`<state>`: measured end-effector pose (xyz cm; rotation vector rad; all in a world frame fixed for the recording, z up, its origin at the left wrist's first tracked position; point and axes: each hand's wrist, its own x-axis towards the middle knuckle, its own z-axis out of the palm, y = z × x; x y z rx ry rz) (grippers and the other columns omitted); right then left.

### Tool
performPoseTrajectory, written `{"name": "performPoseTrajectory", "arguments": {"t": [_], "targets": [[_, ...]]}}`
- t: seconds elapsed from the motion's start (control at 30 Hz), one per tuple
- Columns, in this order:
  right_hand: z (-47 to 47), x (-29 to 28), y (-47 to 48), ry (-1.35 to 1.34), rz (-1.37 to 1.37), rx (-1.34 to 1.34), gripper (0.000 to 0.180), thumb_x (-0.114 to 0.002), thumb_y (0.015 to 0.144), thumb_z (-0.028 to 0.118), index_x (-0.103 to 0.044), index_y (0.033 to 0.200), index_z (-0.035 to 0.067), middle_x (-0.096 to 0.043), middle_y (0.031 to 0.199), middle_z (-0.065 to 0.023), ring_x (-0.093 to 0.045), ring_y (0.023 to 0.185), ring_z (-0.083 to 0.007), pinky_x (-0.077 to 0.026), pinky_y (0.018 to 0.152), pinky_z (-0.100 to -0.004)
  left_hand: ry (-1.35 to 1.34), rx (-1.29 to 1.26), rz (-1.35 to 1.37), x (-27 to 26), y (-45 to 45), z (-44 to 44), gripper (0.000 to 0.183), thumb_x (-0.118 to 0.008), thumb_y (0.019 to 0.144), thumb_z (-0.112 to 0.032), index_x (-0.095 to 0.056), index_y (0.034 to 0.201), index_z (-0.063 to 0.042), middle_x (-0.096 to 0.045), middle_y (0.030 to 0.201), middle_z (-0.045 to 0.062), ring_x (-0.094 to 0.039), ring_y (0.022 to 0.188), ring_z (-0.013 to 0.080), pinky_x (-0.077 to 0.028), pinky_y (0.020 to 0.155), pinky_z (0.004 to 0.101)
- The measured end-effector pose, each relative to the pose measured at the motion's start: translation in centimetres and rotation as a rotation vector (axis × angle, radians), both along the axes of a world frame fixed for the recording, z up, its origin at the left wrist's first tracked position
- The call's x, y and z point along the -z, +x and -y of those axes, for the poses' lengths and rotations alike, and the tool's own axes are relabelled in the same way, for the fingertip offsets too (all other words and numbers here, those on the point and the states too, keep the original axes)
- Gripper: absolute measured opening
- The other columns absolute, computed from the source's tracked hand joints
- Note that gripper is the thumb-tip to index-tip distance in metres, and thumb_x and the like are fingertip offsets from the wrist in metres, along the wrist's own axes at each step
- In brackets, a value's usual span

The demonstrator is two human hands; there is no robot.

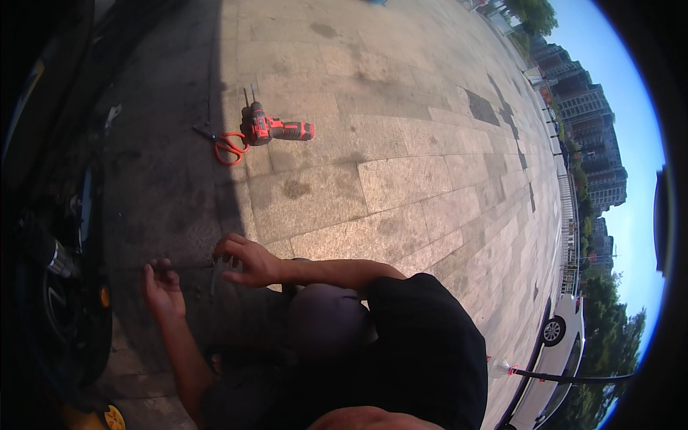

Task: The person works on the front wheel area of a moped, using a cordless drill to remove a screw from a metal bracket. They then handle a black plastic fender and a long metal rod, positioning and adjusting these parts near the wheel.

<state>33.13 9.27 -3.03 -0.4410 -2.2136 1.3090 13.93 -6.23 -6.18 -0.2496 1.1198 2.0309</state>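
Note:
My left hand (164, 293) hovers in shade over the paving, palm up and fingers curled. A thin dark line crosses at its fingertips; whether this is a held rod or a paving joint cannot be told. My right hand (252, 262) is just beside it, thumb apart from the bent fingers. Below those fingertips shows a thin pale strip (213, 280), too blurred to identify. Farther out, a red and black cordless drill (260, 124) with a bit fitted lies on the sunlit slabs. Scissors with orange handles (231, 150) lie against it, their dark blades in the shadow.
At my left stands a dark vehicle, apparently a scooter, with an orange reflector (105, 296) and a metal cylindrical part (59, 260). A yellow round part (114, 417) shows at lower left. My bent knee (330, 317) is beneath my right forearm. A white car (564, 344) is parked at right.

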Motion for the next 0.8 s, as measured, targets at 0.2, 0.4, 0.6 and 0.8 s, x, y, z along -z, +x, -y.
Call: {"name": "performPoseTrajectory", "arguments": {"t": [0.2,0.4,0.6,0.8], "targets": [[0.0,-0.2,-0.2,-0.784,0.430,-0.108,0.019,-0.067,0.086,0.017,-0.060,0.095,0.001,-0.059,0.086,-0.0110,-0.063,0.073,-0.0226,-0.051,0.065,-0.0328,0.021,0.018,0.003,0.0,-0.2,-0.2,0.017,-0.053,0.098,-0.024,-0.059,0.103,-0.008,-0.066,0.093,0.010,-0.055,0.064,0.0127,-0.044,0.057,0.0248],[0.6,-0.3,-0.8,-0.152,-0.020,0.010,0.038,-0.052,0.099,0.034,-0.061,0.084,0.000,-0.063,0.068,-0.0076,-0.061,0.062,-0.0192,-0.050,0.061,-0.0308,0.011,0.004,0.019,-0.1,-0.1,0.1,0.017,-0.053,0.098,-0.025,-0.059,0.101,-0.009,-0.067,0.092,0.009,-0.055,0.061,0.0125,-0.043,0.055,0.0244],[0.6,-0.9,-0.9,-1.072,0.508,-0.040,0.032,-0.060,0.095,0.033,-0.062,0.095,0.001,-0.064,0.082,-0.0124,-0.063,0.068,-0.0195,-0.052,0.061,-0.0312,0.017,0.030,0.007,-0.4,-0.4,0.1,0.017,-0.053,0.098,-0.025,-0.060,0.101,-0.010,-0.067,0.091,0.009,-0.055,0.062,0.0120,-0.043,0.055,0.0242],[-1.0,-1.1,0.4,0.281,-0.046,-0.094,0.043,-0.076,0.077,0.014,-0.058,0.114,0.004,-0.054,0.114,-0.0159,-0.062,0.092,-0.0246,-0.053,0.070,-0.0357,0.006,0.000,0.001,-0.4,-0.1,-0.3,0.018,-0.054,0.098,-0.026,-0.061,0.102,-0.010,-0.068,0.089,0.009,-0.053,0.059,0.0118,-0.043,0.054,0.0233]]}}
